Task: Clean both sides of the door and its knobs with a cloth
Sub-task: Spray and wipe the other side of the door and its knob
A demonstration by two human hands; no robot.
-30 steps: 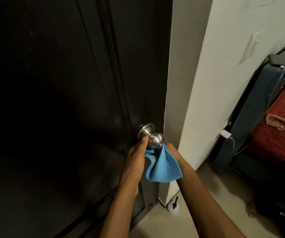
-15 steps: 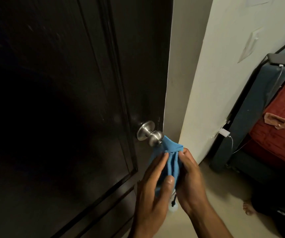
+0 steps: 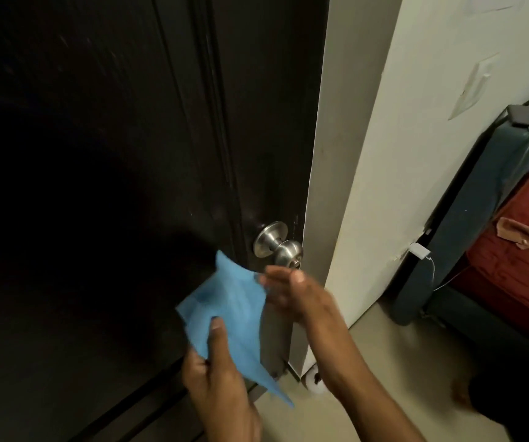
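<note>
blue soft microfibre cloth (image 3: 231, 314) hangs spread between both hands, just below and left of the round brushed-steel door knob (image 3: 280, 248), which juts from the dark brown panelled wooden door (image 3: 113, 186) near its closing edge. the left hand (image 3: 218, 378) pinches the cloth's lower part, thumb pressed on the fabric, while the right hand (image 3: 292, 291) holds its upper right edge with fingers only loosely bent; its exact grip is blurred. the right hand is the nearer one to the knob, which lies just above its fingertips, stem pointing out toward the person. the pale door frame (image 3: 327, 186) stands tight beside the knob on the right, so free room for wiping lies left and below.
</note>
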